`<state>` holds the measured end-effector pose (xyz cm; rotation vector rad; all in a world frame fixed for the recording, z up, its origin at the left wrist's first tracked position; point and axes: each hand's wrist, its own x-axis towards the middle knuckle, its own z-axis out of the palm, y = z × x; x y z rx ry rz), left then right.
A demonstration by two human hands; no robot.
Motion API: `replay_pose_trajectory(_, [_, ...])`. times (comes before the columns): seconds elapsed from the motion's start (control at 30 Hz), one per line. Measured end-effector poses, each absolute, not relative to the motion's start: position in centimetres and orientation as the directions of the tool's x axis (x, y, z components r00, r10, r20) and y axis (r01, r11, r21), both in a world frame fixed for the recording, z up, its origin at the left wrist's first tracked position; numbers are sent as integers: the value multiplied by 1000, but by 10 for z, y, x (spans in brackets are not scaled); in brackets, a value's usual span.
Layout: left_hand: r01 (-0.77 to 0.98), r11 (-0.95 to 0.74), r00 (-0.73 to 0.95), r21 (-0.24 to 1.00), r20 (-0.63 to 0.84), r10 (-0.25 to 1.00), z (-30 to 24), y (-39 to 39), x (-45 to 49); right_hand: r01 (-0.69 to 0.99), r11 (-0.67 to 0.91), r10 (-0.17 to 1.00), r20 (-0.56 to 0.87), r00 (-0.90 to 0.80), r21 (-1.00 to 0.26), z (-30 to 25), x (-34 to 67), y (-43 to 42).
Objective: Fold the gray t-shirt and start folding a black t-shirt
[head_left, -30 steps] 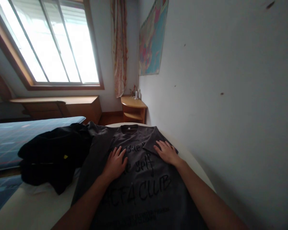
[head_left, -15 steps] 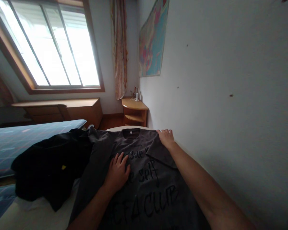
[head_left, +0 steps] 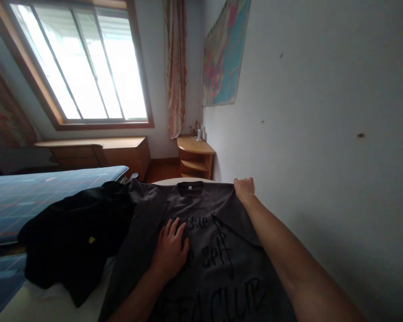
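right hand [head_left: 244,188] moved up, clutches T-shirt [head_left: 201,243] shoulder | left hand [head_left: 170,250] flat

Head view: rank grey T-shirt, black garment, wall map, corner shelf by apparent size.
1. grey T-shirt, also nearest the camera
2. black garment
3. wall map
4. corner shelf, farthest off

The T-shirt [head_left: 201,205] is showing dark grey with black lettering; the garment [head_left: 70,232] at its left edge is showing black with a yellow tag [head_left: 92,240]; the bedcover [head_left: 36,188] is showing blue checks.
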<state>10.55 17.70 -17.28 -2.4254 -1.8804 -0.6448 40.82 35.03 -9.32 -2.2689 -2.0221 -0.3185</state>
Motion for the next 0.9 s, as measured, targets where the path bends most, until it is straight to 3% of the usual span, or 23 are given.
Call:
replay_pose_trajectory(0.13, [930,-273,190,248,312,931,-172,176,106,974,-224,946,234,225,-30,-100,409,353])
replay_pose_trajectory(0.37, [935,-273,198,227,307,931,-169,176,107,920,-345,920,126,370,-186,-127,419,352])
replay_pose_trajectory(0.53, [935,-276,203,223,300,932,-168,177,106,931,-273,947,99,304,-243,-131,434,350])
replay_pose_trajectory(0.9, [934,-277,198,226,319,927,-170,176,106,942,-205,932,241,271,-267,-135,418,330])
